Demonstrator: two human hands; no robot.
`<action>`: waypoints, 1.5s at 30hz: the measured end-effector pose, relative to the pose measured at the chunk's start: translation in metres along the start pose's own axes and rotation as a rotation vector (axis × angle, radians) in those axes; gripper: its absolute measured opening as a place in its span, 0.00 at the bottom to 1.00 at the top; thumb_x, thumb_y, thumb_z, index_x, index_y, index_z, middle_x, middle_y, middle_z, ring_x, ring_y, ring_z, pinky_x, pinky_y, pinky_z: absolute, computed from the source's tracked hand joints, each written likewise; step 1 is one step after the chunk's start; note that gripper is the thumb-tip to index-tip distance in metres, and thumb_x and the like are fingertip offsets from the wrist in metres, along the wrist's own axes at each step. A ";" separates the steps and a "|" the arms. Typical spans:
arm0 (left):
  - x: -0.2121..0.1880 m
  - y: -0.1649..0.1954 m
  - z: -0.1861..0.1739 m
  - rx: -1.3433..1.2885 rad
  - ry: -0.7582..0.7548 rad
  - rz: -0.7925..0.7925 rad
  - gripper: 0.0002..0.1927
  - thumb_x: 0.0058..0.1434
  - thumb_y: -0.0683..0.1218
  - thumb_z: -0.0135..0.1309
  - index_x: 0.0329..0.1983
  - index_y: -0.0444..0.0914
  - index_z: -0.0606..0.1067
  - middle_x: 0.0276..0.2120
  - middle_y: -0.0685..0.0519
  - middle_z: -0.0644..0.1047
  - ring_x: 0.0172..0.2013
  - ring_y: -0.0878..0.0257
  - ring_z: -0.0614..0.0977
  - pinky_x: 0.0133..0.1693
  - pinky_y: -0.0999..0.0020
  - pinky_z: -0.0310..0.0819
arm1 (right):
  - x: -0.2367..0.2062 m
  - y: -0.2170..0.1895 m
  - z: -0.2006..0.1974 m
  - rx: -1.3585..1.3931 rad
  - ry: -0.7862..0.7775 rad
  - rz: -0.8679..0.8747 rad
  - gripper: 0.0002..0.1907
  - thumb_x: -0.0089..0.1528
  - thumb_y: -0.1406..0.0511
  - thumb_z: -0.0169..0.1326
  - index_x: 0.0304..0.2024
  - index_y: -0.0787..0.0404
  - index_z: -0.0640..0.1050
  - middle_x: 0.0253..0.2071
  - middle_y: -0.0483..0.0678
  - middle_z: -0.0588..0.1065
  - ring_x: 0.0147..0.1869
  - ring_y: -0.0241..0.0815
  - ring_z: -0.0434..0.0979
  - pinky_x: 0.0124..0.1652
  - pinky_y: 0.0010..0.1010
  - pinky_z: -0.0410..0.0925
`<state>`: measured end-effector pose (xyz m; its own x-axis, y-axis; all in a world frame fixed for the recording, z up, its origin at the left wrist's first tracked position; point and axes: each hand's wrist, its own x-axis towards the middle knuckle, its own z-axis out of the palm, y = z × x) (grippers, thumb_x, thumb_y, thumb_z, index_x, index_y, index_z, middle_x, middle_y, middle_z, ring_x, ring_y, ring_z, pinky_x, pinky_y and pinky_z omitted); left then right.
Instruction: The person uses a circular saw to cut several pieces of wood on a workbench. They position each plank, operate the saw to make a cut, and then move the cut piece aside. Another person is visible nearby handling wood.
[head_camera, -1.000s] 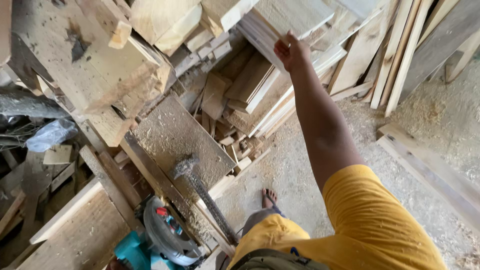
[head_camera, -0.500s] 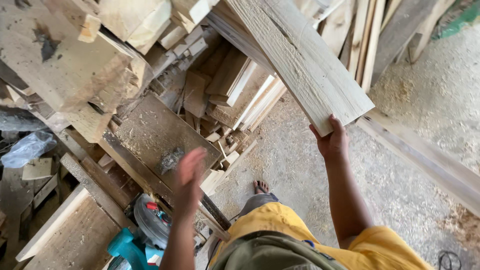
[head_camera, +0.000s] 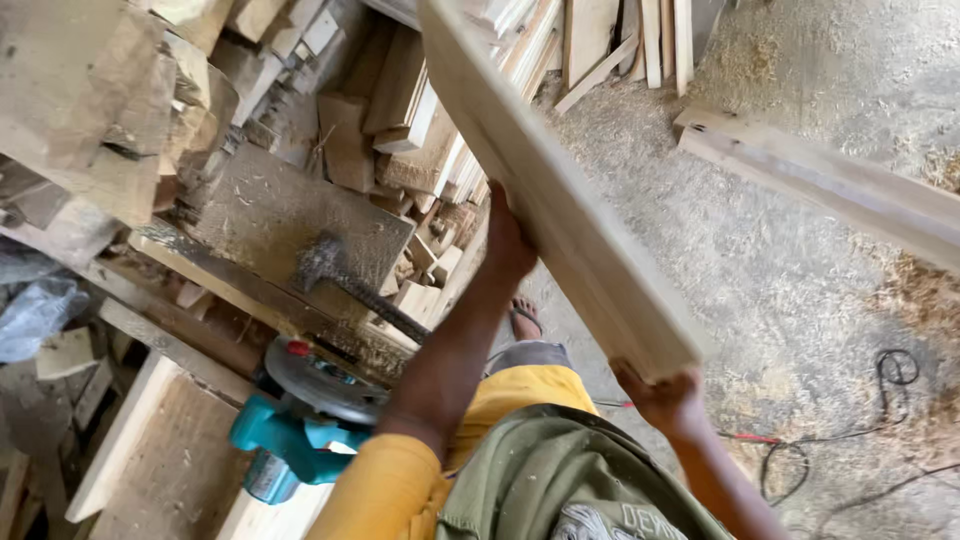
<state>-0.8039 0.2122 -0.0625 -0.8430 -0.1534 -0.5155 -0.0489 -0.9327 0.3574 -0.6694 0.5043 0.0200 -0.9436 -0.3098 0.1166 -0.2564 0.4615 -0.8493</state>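
I hold a long pale wooden plank (head_camera: 540, 170) in the air, slanting from the top centre down to the lower right. My left hand (head_camera: 507, 243) grips its left edge about midway along. My right hand (head_camera: 662, 398) grips the near end from below. The plank's far end runs out of view at the top. My yellow sleeves and green top fill the bottom of the view.
A teal circular saw (head_camera: 300, 420) lies on a bench at lower left, a hammer (head_camera: 345, 280) on a dusty board beside it. Stacked offcuts (head_camera: 390, 110) crowd the left. A long board (head_camera: 830, 185) and black cable (head_camera: 880, 400) lie on the sawdust floor at right.
My left hand has risen from beside the bench and taken hold of the plank's edge. The plank has swung down closer to me, and my right hand now holds its near end.
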 end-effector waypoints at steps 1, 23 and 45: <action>-0.012 -0.014 -0.010 -0.057 0.035 -0.019 0.38 0.65 0.73 0.37 0.65 0.44 0.67 0.53 0.48 0.76 0.54 0.53 0.77 0.57 0.53 0.73 | -0.012 -0.010 -0.007 -0.027 -0.003 -0.184 0.17 0.58 0.66 0.64 0.48 0.69 0.80 0.45 0.55 0.81 0.48 0.44 0.83 0.46 0.37 0.76; -0.375 0.022 -0.184 -0.495 -0.852 0.596 0.24 0.77 0.61 0.47 0.64 0.40 0.70 0.48 0.48 0.80 0.45 0.56 0.80 0.48 0.55 0.76 | -0.212 -0.134 0.033 0.097 -0.208 -0.881 0.13 0.63 0.63 0.62 0.50 0.57 0.79 0.54 0.49 0.77 0.63 0.48 0.76 0.65 0.46 0.68; -0.705 0.097 -0.417 -0.097 0.499 0.914 0.23 0.67 0.50 0.52 0.62 0.35 0.69 0.54 0.45 0.78 0.54 0.50 0.81 0.52 0.49 0.81 | -0.267 -0.196 0.301 1.107 -0.852 0.456 0.25 0.69 0.55 0.52 0.59 0.70 0.72 0.55 0.55 0.77 0.61 0.47 0.76 0.59 0.40 0.69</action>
<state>0.0094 0.0938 0.0109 -0.2191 -0.9103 -0.3512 0.5575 -0.4122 0.7206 -0.3041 0.2465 0.0000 -0.3906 -0.8824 -0.2623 0.6814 -0.0855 -0.7269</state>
